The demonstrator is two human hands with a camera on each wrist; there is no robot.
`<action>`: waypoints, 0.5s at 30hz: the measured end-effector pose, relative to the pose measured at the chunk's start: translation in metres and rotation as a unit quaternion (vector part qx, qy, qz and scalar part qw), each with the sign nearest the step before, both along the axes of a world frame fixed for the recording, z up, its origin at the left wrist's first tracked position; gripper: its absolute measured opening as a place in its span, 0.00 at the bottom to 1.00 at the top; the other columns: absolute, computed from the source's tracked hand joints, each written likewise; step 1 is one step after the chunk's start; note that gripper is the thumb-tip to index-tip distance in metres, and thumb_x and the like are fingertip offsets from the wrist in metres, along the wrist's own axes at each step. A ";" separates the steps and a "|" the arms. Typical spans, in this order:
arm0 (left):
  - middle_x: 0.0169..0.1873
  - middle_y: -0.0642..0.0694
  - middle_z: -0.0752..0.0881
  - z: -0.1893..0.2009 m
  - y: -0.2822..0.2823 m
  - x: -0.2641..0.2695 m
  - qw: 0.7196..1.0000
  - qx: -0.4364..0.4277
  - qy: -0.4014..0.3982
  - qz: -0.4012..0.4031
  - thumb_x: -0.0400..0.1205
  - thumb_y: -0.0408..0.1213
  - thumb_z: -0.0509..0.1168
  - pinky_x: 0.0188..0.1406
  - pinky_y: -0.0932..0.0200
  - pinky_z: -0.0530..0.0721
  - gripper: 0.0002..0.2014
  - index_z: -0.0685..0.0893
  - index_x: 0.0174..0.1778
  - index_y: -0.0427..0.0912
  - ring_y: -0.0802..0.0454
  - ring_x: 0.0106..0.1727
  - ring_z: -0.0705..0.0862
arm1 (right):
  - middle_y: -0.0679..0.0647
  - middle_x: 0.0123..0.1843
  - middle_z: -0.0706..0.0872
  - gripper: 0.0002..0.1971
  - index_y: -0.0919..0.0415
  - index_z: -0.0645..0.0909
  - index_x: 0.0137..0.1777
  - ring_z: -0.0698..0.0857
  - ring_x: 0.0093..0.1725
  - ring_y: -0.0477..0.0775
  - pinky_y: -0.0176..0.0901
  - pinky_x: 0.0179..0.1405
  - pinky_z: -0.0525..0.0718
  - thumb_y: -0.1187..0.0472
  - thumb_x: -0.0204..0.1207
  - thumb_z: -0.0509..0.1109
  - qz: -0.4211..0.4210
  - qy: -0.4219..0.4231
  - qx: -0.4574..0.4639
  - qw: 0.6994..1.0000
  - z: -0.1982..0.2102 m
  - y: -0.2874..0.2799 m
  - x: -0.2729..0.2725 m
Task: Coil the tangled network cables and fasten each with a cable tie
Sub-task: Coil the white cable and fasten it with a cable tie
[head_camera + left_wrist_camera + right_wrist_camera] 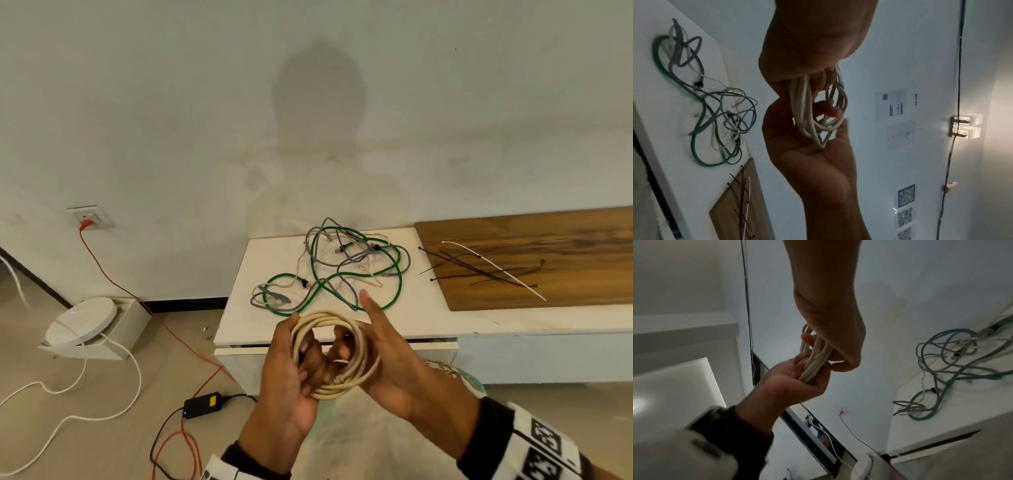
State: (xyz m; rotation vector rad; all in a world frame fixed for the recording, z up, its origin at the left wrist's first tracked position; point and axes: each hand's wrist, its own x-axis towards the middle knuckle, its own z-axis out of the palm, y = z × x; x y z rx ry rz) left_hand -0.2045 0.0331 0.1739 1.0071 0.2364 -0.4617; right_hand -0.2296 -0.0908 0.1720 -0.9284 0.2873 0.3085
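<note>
- While the left hand (291, 370) curls its fingers around one side of a beige network cable wound into a round coil (337, 354), the right hand (383, 363) cradles the opposite side, its index finger straight and its other fingers hooked through the loops.
- Both hands hold the coil in the air, in front of the near edge of a white surface (428, 308).
- On that surface lies a loose tangle of green, grey and pale cables (337, 265), well apart from the coil.
- Right of the tangle, a brown wooden board (561, 240) carries several thin black cable ties (479, 270) and one white cable tie (496, 270), crossing one another.
- From the left wrist view, the coil's loops (813, 113) hang between the two palms.
</note>
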 end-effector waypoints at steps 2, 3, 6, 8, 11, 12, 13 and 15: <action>0.09 0.48 0.58 0.003 -0.005 -0.004 1.000 0.002 -0.005 -0.005 0.84 0.47 0.53 0.16 0.63 0.57 0.25 0.67 0.19 0.43 0.56 0.10 0.54 | 0.54 0.19 0.70 0.34 0.62 0.74 0.25 0.72 0.22 0.51 0.43 0.30 0.72 0.30 0.74 0.53 -0.033 0.032 0.029 0.999 0.000 -0.001 0.004; 0.09 0.48 0.58 0.004 -0.006 -0.005 1.000 -0.001 -0.003 -0.008 0.84 0.46 0.53 0.16 0.63 0.58 0.26 0.67 0.18 0.42 0.56 0.10 0.54 | 0.52 0.17 0.67 0.34 0.61 0.71 0.24 0.68 0.20 0.50 0.42 0.28 0.67 0.30 0.74 0.52 -0.043 0.041 0.031 0.998 0.002 -0.001 0.005; 0.10 0.47 0.58 0.007 -0.006 -0.006 1.000 -0.014 0.008 -0.025 0.84 0.46 0.53 0.14 0.64 0.64 0.25 0.68 0.19 0.42 0.55 0.10 0.55 | 0.49 0.16 0.59 0.31 0.59 0.66 0.24 0.57 0.18 0.47 0.41 0.26 0.53 0.33 0.77 0.53 -0.046 0.056 -0.009 0.997 0.008 0.001 0.006; 0.10 0.47 0.59 0.009 -0.006 -0.006 0.999 -0.016 0.009 -0.040 0.84 0.46 0.53 0.14 0.64 0.66 0.25 0.68 0.19 0.41 0.55 0.10 0.56 | 0.49 0.17 0.58 0.28 0.58 0.65 0.24 0.55 0.19 0.46 0.39 0.24 0.53 0.38 0.80 0.55 -0.038 0.054 -0.056 0.996 0.013 0.003 0.006; 0.10 0.47 0.59 0.013 -0.004 -0.004 0.998 -0.026 -0.002 -0.053 0.84 0.48 0.53 0.15 0.63 0.67 0.26 0.70 0.19 0.41 0.54 0.09 0.57 | 0.48 0.17 0.59 0.27 0.57 0.65 0.24 0.55 0.18 0.46 0.37 0.22 0.55 0.43 0.83 0.55 -0.021 0.038 -0.115 0.992 0.022 0.002 0.006; 0.10 0.47 0.60 0.014 -0.002 -0.004 0.998 -0.027 -0.007 -0.056 0.84 0.48 0.53 0.15 0.62 0.67 0.26 0.70 0.20 0.41 0.54 0.09 0.57 | 0.48 0.17 0.60 0.27 0.58 0.66 0.25 0.56 0.19 0.45 0.37 0.23 0.56 0.44 0.83 0.54 -0.019 0.033 -0.120 0.992 0.024 0.002 0.006; 0.09 0.47 0.60 0.015 -0.001 -0.003 0.998 -0.026 -0.015 -0.060 0.84 0.48 0.53 0.16 0.62 0.67 0.26 0.71 0.20 0.41 0.55 0.09 0.57 | 0.48 0.17 0.61 0.27 0.58 0.67 0.25 0.57 0.19 0.45 0.38 0.25 0.57 0.43 0.83 0.55 -0.020 0.030 -0.120 0.992 0.026 0.002 0.004; 0.09 0.47 0.60 0.015 0.001 -0.002 0.997 -0.013 -0.031 -0.076 0.84 0.49 0.53 0.18 0.60 0.64 0.26 0.72 0.20 0.42 0.55 0.10 0.57 | 0.48 0.16 0.63 0.28 0.59 0.70 0.25 0.58 0.19 0.46 0.40 0.28 0.57 0.39 0.79 0.57 -0.024 0.025 -0.112 0.993 0.028 0.002 0.001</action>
